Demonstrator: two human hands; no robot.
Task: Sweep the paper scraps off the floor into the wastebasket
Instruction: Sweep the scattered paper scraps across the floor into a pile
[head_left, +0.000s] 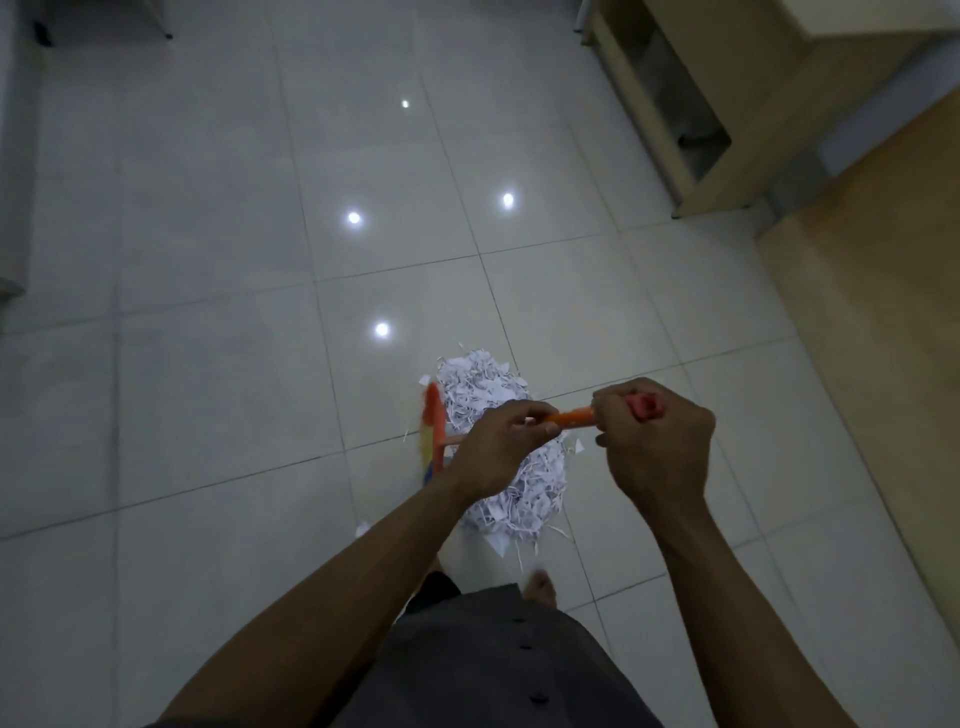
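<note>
A heap of white shredded paper scraps (480, 387) lies on the tiled floor just in front of my feet. An orange broom handle (571, 417) runs across above the heap. My left hand (498, 447) grips the handle lower down, my right hand (654, 441) grips its red top end. The broom head (434, 431), orange with yellowish bristles, rests against the left side of the heap. A few loose scraps (498, 543) lie at the near edge of the pile. No wastebasket is in view.
Pale glossy floor tiles (234, 234) stretch ahead with ceiling lights reflected in them. A light wooden cabinet (727, 104) stands at the upper right, a wooden panel (883, 312) along the right. My bare foot (543, 587) is just behind the pile.
</note>
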